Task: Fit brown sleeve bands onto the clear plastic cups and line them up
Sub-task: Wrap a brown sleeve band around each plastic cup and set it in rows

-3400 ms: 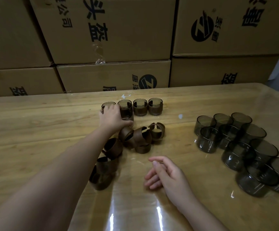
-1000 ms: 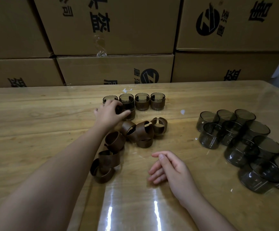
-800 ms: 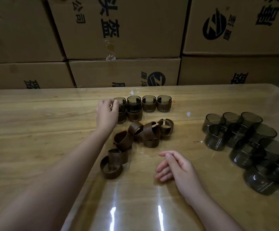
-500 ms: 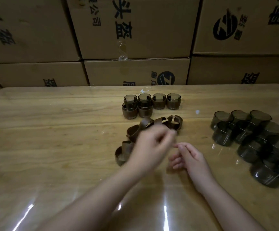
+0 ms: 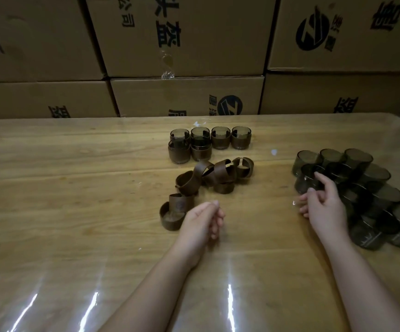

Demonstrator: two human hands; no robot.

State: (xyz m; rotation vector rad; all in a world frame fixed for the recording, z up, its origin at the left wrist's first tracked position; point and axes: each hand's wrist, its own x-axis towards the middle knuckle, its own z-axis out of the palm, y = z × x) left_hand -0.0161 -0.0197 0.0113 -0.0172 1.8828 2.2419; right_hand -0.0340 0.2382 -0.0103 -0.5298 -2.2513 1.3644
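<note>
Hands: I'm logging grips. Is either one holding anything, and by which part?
The right hand pinches a bare cup by its near wall and rim, finger over the top. The left hand holds nothing.

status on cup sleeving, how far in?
Done: six sleeved cups stand in two rows at the back. In hand: the right hand pinches a bare cup at the cluster's edge; the left hand is empty. Left: the loose bands and the other bare cups.
</note>
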